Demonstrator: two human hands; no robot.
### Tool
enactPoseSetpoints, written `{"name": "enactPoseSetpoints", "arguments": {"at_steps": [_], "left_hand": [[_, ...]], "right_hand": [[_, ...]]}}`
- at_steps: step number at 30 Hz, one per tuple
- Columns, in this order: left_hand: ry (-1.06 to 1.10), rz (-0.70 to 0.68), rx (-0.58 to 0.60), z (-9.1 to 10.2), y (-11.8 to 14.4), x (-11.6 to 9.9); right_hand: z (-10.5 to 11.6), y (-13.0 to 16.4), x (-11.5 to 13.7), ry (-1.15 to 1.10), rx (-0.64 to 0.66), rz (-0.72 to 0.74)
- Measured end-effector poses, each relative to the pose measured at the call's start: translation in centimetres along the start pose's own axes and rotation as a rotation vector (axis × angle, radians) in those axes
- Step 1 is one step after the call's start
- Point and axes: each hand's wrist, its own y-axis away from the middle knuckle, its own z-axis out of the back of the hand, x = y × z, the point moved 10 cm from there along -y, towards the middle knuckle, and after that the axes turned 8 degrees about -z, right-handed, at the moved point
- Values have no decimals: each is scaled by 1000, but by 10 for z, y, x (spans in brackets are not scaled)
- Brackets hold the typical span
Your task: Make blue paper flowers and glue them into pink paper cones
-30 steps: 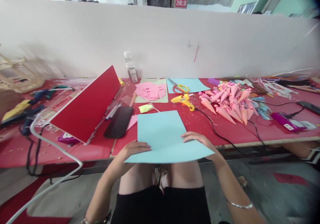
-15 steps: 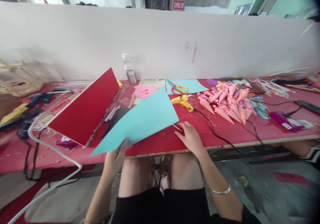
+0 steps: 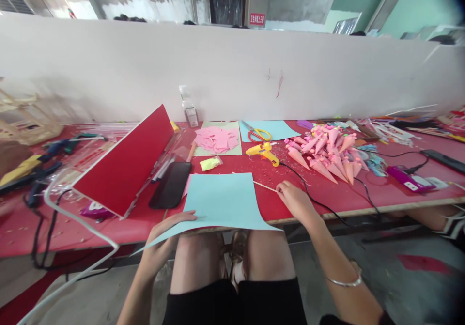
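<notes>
My left hand (image 3: 167,233) grips the near left edge of a light blue paper sheet (image 3: 221,201), which lies partly on the red table (image 3: 327,196) and hangs over its front edge above my knees. My right hand (image 3: 295,200) rests on the table just right of the sheet, its fingers closed on the end of a thin wooden stick (image 3: 264,186) that runs toward the sheet. A black phone (image 3: 170,184) lies left of the sheet. A yellow glue gun (image 3: 263,151) sits beyond the stick.
A heap of pink paper cones (image 3: 330,153) lies at the right. Pink paper scraps (image 3: 217,138) on a pale green sheet, red-handled scissors (image 3: 258,133) and a red board (image 3: 125,160) propped at an angle are farther back. Cables trail off the front edge. A white partition backs the table.
The blue sheet was held flat by both hands, then lifted and tilted by my left hand alone, and now lies flat again. My right hand moved to the stick on the table.
</notes>
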Motion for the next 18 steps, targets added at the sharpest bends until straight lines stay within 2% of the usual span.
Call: {"name": "enactPoseSetpoints", "arguments": {"at_steps": [4, 10, 15, 18], "left_hand": [[-22, 9, 7, -3, -5, -3], [-58, 9, 14, -1, -5, -4], [-80, 20, 7, 2, -4, -1], [-79, 10, 4, 0, -6, -2]], "right_hand": [[1, 5, -13, 3, -27, 31], [8, 15, -49, 60, -35, -88], [12, 34, -88, 24, 51, -228], [15, 49, -100, -20, 91, -235]]}}
